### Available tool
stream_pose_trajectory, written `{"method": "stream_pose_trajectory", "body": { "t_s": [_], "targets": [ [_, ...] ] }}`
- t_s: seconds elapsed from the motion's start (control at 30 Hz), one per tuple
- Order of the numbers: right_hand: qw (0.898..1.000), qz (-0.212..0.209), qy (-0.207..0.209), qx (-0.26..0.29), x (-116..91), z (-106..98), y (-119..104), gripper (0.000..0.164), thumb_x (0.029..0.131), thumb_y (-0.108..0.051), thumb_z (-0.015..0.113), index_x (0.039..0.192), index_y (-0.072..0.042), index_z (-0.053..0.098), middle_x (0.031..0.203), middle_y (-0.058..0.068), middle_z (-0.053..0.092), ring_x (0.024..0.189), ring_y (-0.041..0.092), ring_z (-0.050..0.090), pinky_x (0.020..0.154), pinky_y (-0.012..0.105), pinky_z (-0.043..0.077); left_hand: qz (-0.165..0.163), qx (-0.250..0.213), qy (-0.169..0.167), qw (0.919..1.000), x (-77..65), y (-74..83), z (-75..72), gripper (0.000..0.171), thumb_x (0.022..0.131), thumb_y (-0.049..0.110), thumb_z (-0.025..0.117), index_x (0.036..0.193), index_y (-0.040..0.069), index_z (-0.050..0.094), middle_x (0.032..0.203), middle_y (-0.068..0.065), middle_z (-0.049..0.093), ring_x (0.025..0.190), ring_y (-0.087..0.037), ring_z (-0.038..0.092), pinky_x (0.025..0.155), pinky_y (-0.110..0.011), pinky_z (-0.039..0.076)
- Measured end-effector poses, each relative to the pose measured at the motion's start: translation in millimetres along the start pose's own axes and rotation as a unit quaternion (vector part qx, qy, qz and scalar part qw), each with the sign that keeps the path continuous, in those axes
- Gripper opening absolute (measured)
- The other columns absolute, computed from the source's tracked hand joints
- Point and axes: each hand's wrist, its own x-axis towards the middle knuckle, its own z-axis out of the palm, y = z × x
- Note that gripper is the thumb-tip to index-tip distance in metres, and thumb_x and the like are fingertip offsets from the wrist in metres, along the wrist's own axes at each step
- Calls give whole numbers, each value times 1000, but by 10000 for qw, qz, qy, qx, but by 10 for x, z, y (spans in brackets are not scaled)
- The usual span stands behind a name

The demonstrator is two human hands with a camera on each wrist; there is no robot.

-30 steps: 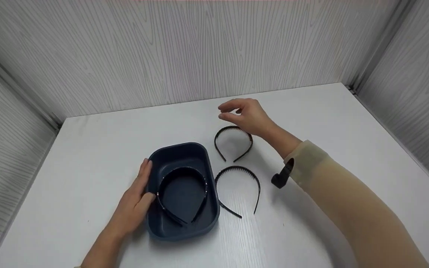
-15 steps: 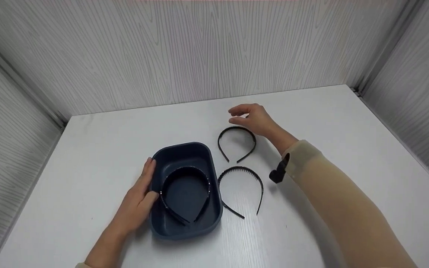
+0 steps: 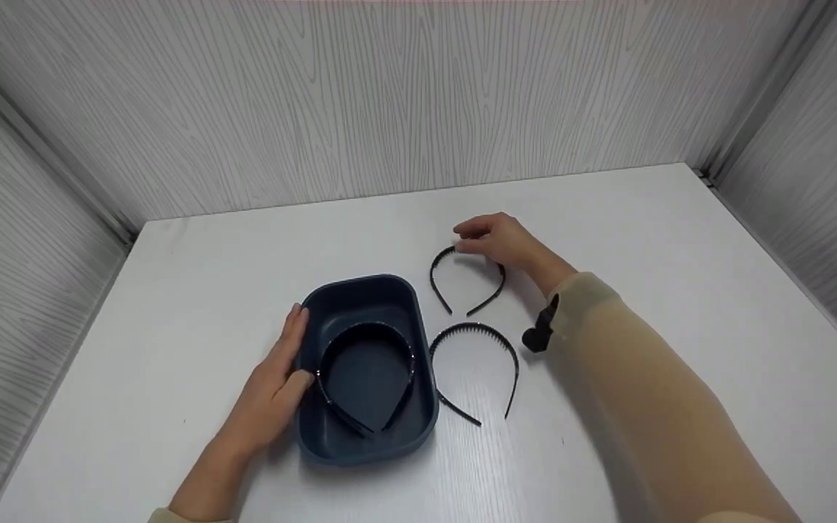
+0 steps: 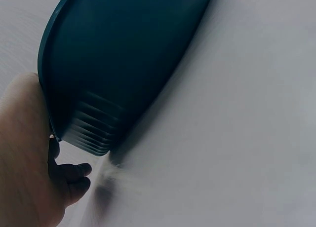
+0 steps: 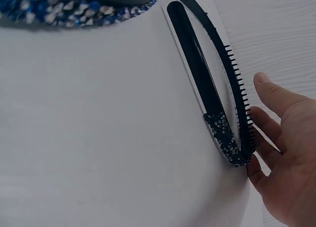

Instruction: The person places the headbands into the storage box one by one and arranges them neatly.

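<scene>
In the head view a dark blue rectangular box (image 3: 368,454) stands on the white table. My left hand (image 3: 266,403) rests along its left side, thumb at the rim and fingers against the outer wall. Inside the box lies a dark headband (image 3: 366,325). To the right, a black toothed headband (image 3: 434,280) lies at the far side, my right hand (image 3: 502,240) over its top. In the right wrist view this headband (image 5: 224,138) shows sparkling stones; the fingers (image 5: 254,172) touch its curve while the thumb stands apart.
Another toothed headband (image 3: 513,370) lies nearer, right beside the box, its left arm partly hidden by the box. Wood-grain panels (image 3: 389,94) rise at the back and both sides of the table (image 3: 208,305). A black strap hangs at the right sleeve (image 3: 622,349).
My right hand has come down and nearer, from above the far headband to its top. The left hand stays on the box. The whole view has shifted slightly.
</scene>
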Motion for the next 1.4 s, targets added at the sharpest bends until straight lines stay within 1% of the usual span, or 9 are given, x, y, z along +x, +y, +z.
{"method": "stream_pose_trajectory", "body": {
  "t_s": [0.13,0.3,0.5,0.7,0.93,1.17,1.4],
  "targets": [
    [9999,11,-130,28,13,-2,3,43,98,-29,77,139,-13,72,136,3,71,129,18,59,105,39,46,-14,-6,15,10000,-10,9,-4,78,99,4,44,171,18,19,177,4,12,163,-18,11,123,-16,8],
    [9998,48,-181,1,15,18,10,39,98,-27,78,135,-13,75,133,2,73,131,18,59,107,38,46,12,-5,10,10000,-16,13,-1,78,99,4,45,172,17,18,177,4,11,162,-18,11,123,-17,8],
    [9998,148,-134,26,1,33,9,37,99,-26,77,133,-14,76,136,2,71,132,19,59,105,39,47,20,2,-1,10000,-21,22,4,78,100,5,45,172,18,18,177,4,11,163,-18,11,123,-17,8],
    [9997,204,-94,-77,14,49,22,34,99,-28,76,132,-16,77,137,2,70,133,19,58,104,39,48,20,18,17,10000,-38,24,-5,78,99,3,45,171,17,19,177,5,12,162,-16,12,124,-17,8],
    [9994,307,-99,79,9,74,30,34,99,-27,78,131,-17,78,134,0,71,132,18,58,106,39,48,37,11,35,10000,-51,30,2,79,98,4,46,171,16,19,177,2,12,163,-18,12,124,-17,8],
    [9996,272,-26,43,18,76,52,33,99,-26,77,130,-17,78,134,1,72,134,19,58,109,39,45,91,29,70,9999,-45,25,6,79,98,3,47,171,16,20,177,1,13,162,-19,12,124,-17,8],
    [9998,214,9,-42,14,82,75,31,99,-23,77,129,-17,79,132,1,73,135,20,57,113,39,42,65,36,48,10000,-44,29,16,79,98,3,47,171,16,20,177,3,13,162,-18,12,124,-17,8]
  ]
}}
